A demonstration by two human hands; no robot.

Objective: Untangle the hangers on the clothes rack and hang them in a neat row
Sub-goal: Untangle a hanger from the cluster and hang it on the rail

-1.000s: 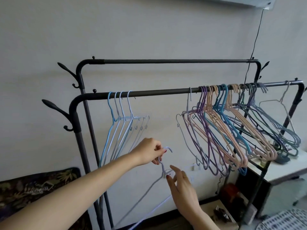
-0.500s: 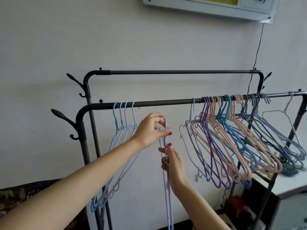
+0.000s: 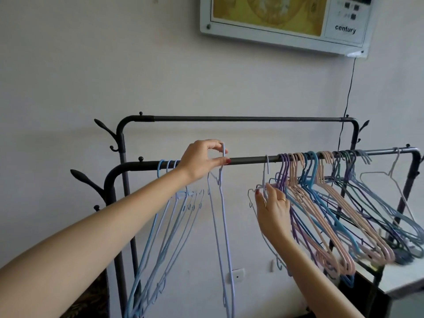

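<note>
A black clothes rack has a front rail (image 3: pixel 247 159) and a higher back rail (image 3: pixel 241 118). My left hand (image 3: pixel 202 160) pinches the hook of a pale lilac hanger (image 3: pixel 223 226) right at the front rail; the hanger dangles edge-on below. Left of it, several light blue hangers (image 3: pixel 169 216) hang in a neat group. On the right a tangled bunch of purple, pink, blue and green hangers (image 3: pixel 332 207) crowds the rail. My right hand (image 3: pixel 271 208) grips a grey-lilac hanger (image 3: pixel 266 175) at the bunch's left edge.
A lone pale hanger (image 3: pixel 394 180) hangs at the rail's far right. A framed board (image 3: pixel 284 21) is on the wall above, with a black cable (image 3: pixel 348 92) running down. A white table (image 3: pixel 399 278) stands at lower right. Branch-like hooks (image 3: pixel 87 180) stick out on the rack's left post.
My left hand raised the lilac hanger up to the front rail. My right hand let go of it and moved right to the leftmost hanger of the tangled bunch. The view tilted upward.
</note>
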